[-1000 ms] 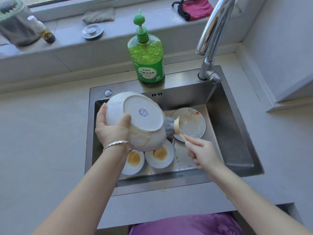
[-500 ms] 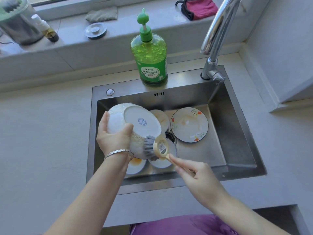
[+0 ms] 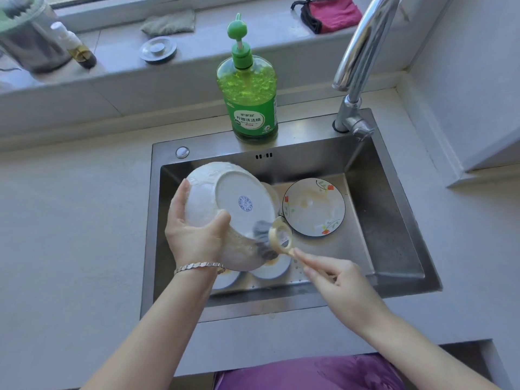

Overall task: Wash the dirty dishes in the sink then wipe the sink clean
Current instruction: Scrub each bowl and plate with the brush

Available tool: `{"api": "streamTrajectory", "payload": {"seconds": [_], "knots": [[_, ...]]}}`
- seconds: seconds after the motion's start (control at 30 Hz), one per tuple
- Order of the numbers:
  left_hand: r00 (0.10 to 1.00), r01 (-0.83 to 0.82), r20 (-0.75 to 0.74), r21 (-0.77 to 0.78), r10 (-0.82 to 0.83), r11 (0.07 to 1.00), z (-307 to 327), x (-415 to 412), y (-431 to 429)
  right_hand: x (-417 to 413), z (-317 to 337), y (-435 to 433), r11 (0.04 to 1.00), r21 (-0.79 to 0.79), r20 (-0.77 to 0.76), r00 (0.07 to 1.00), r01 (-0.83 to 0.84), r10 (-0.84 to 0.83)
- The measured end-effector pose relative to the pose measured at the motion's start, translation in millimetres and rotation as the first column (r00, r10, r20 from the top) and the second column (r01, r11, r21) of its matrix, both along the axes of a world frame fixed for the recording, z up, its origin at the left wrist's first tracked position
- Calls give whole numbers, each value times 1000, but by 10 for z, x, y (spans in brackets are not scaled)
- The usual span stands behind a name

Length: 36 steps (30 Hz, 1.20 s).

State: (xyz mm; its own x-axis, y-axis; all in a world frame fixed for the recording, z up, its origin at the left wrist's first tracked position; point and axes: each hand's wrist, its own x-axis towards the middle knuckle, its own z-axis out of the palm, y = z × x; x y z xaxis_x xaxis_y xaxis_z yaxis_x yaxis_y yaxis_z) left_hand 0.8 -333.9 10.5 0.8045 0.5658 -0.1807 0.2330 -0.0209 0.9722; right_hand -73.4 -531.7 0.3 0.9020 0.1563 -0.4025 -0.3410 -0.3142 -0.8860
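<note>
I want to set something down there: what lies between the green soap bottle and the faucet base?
Nothing: the head view shows bare steel sink rim between soap bottle and faucet base.

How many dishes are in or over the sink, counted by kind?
Bowl, held in the left hand: 1
Flowered plate: 1
Small dishes, partly hidden: 3
Total: 5
</note>
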Motion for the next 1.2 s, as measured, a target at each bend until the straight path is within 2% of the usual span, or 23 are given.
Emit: {"api": "streamTrajectory", "payload": {"seconds": [0.07,0.17,0.3,0.43,0.53,0.57,0.67,0.8,0.93,1.07,1.2], "knots": [[996,90,11,48,-90,995,-2,-14,32,22,44,-24,998,-42,-9,999,-53,53],[976,214,6,102,-216,971,-3,-45,55,180,-5,-141,992,-125,-46,998,35,-41],[962,271,-47,126,-267,954,-61,-128,23,138,100,-1,995,-19,23,995,-97,97],[933,348,-133,95,-335,933,-105,-231,18,344,32,-147,983,-182,-10,1000,7,-9],[923,348,-197,57,-331,936,-127,-258,42,228,61,-26,981,-109,20,987,-159,162],[920,346,-213,49,-328,937,-123,-267,57,208,69,-16,980,-106,31,984,-169,173],[915,360,-217,55,-341,931,-97,-275,67,313,13,-117,970,-232,32,996,-72,82],[909,378,-211,53,-360,924,-72,-246,65,223,68,43,976,-158,129,977,-148,169],[894,436,-184,147,-409,888,-28,-227,81,364,11,-66,984,-179,113,994,26,-5],[885,458,-178,179,-429,871,-19,-223,52,199,92,69,985,-134,179,975,-108,131],[888,454,-180,185,-424,872,-27,-250,32,308,-35,-90,985,-171,69,998,19,-7]]}}
